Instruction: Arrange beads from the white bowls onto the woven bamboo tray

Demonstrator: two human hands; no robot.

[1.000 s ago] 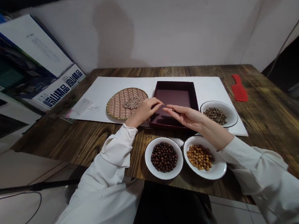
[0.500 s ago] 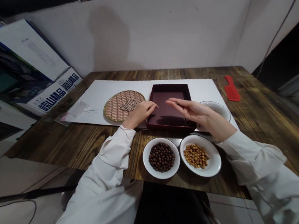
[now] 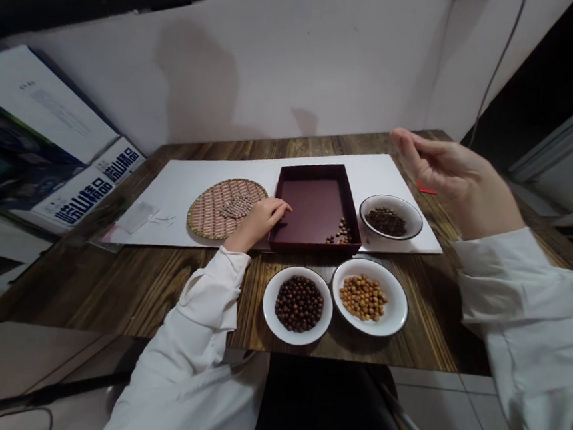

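Observation:
My left hand (image 3: pixel 264 220) rests over the left rim of a dark maroon box (image 3: pixel 311 189), its fingers loosely stretched and nothing seen in them. Mixed brown and yellow beads (image 3: pixel 341 233) lie in the box's near right corner. Raised at the right, above the table, my right hand (image 3: pixel 446 169) has its fingers pressed together; anything between them is hidden. Closest to me stand two white bowls: one bowl (image 3: pixel 268 317) with dark brown beads (image 3: pixel 299 303), the other bowl (image 3: pixel 398 312) with yellow-brown beads (image 3: pixel 363 297).
Right of the box, a third white bowl (image 3: pixel 411 216) holds dark beads (image 3: pixel 387 221). A woven round mat (image 3: pixel 204 211) carrying pale beads (image 3: pixel 238 205) lies at the left on a white board (image 3: pixel 169 184). Beyond are a plastic bag (image 3: pixel 133 218), printed boxes (image 3: pixel 85 191) and a partly hidden red object (image 3: pixel 427 187).
My right hand has moved from above the box up and to the right, its fingers now closed together. The box's corner beads and the third bowl have come into view. My left hand stays at the box's rim.

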